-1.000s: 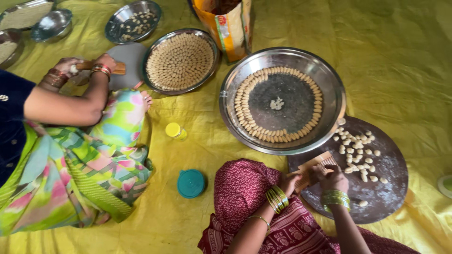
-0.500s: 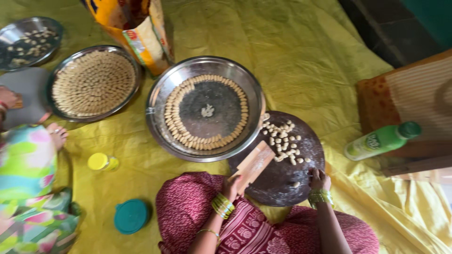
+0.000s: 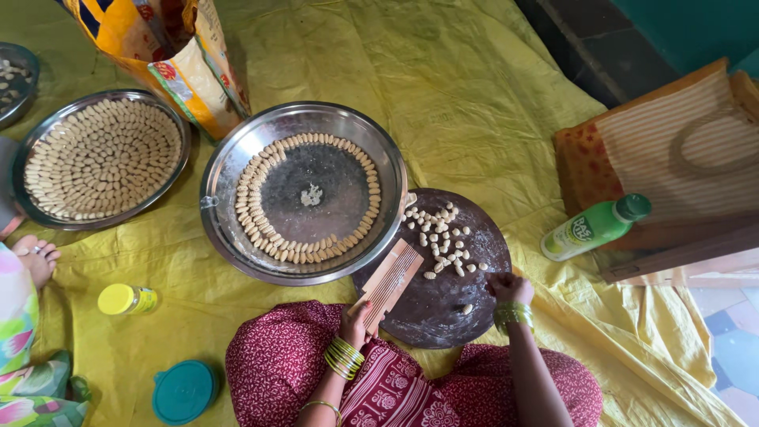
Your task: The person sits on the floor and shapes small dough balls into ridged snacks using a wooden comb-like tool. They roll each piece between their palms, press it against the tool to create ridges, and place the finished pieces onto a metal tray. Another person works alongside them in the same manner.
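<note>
steel trays: two in full view, a ringed tray (image 3: 304,192) and a packed tray (image 3: 101,158), plus one tray's edge (image 3: 14,79) at far left. one ridged wooden board (image 3: 387,286) is gripped in the left hand (image 3: 356,323). the right hand (image 3: 510,289), fingers clenched, rests on one dark round slab (image 3: 443,273) strewn with dough pieces (image 3: 443,237). since half a second ago the view has swung slightly left, and the board now tilts lower.

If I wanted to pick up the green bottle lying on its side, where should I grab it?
Probably the middle of the green bottle, on its white-labelled body. It lies on its side, cap pointing up-right, against the striped bag. Come from above and close your grip across its round sides; the body is wider and easier to hold than the small cap.
</note>
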